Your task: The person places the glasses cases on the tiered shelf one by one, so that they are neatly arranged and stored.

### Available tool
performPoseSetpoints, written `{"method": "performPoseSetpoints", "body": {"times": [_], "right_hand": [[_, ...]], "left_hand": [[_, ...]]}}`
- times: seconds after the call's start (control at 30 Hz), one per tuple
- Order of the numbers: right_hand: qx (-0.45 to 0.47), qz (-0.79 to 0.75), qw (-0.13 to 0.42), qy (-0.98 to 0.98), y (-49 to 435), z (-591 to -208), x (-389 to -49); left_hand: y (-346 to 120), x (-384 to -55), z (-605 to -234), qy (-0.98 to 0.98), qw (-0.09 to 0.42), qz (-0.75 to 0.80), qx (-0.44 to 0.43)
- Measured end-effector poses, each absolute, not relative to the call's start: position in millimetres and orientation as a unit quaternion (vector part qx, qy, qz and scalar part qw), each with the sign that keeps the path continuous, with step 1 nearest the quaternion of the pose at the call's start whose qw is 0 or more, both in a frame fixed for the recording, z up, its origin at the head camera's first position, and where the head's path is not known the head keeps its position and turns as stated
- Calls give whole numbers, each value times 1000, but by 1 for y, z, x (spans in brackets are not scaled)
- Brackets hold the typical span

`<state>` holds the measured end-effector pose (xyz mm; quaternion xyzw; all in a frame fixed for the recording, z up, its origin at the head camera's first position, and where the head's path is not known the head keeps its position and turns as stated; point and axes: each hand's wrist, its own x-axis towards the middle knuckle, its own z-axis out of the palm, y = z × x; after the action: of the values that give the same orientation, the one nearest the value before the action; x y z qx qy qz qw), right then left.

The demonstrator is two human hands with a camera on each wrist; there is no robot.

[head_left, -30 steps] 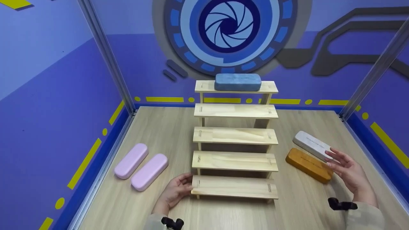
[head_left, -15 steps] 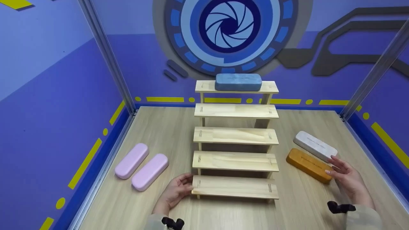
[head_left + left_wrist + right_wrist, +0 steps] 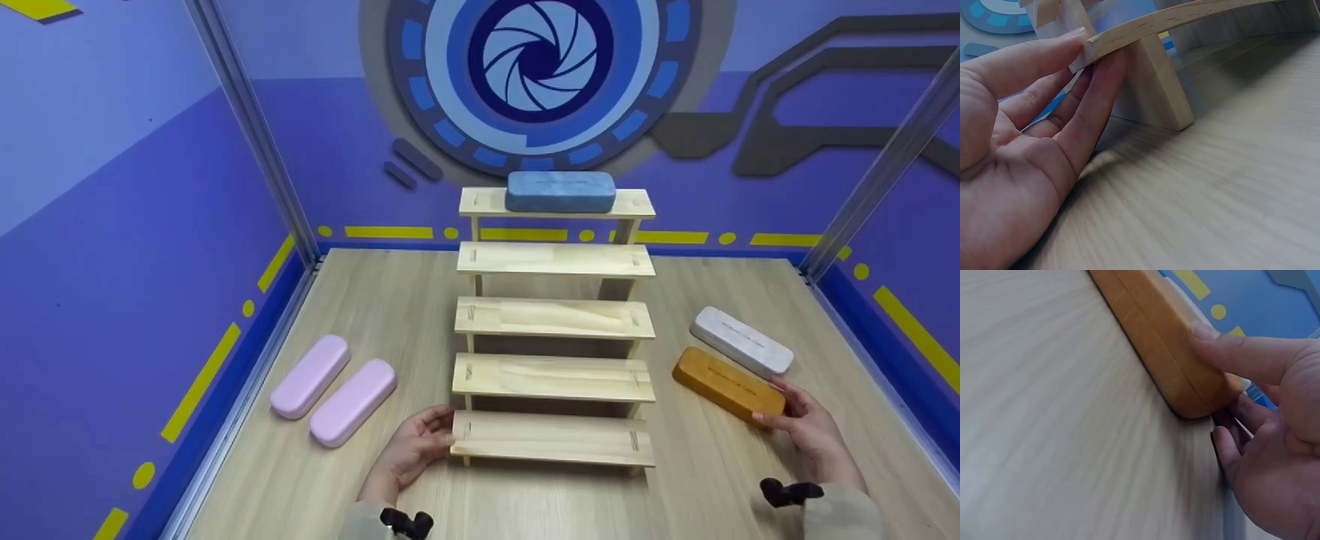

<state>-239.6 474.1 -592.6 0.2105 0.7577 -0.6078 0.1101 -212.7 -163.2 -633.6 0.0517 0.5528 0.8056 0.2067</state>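
Note:
A tiered wooden display stand (image 3: 555, 319) stands in the middle of the table. At the left end of its lowest board, my left hand (image 3: 411, 450) pinches the edge, thumb above and fingers beneath in the left wrist view. My right hand (image 3: 814, 435) holds the near end of an orange-brown glasses case (image 3: 727, 384) lying on the table. In the right wrist view the thumb presses one side of that case (image 3: 1157, 337); the other fingers are partly hidden behind its end. Just behind lies a white-grey glasses case (image 3: 741, 341). A blue glasses case (image 3: 561, 192) rests on the top board.
Two pink glasses cases (image 3: 352, 403) lie side by side at an angle on the left of the table. Blue-purple printed walls (image 3: 315, 150) with metal corner posts (image 3: 255, 135) enclose the table (image 3: 547, 506) at the back and both sides.
My right hand has come down and toward me, from beside the white-grey case to the near end of the orange-brown one, and grips it. My left hand stays on the stand.

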Motion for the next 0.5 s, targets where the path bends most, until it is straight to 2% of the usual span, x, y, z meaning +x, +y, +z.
{"method": "performPoseSetpoints", "body": {"times": [0.2,0.5], "right_hand": [[182,-574,105,791,471,-596,-239],[160,-500,60,849,462,-600,-236]], "left_hand": [[-163,-212,-633,548,208,809,50],[-163,-214,-635,550,210,807,43]]}}
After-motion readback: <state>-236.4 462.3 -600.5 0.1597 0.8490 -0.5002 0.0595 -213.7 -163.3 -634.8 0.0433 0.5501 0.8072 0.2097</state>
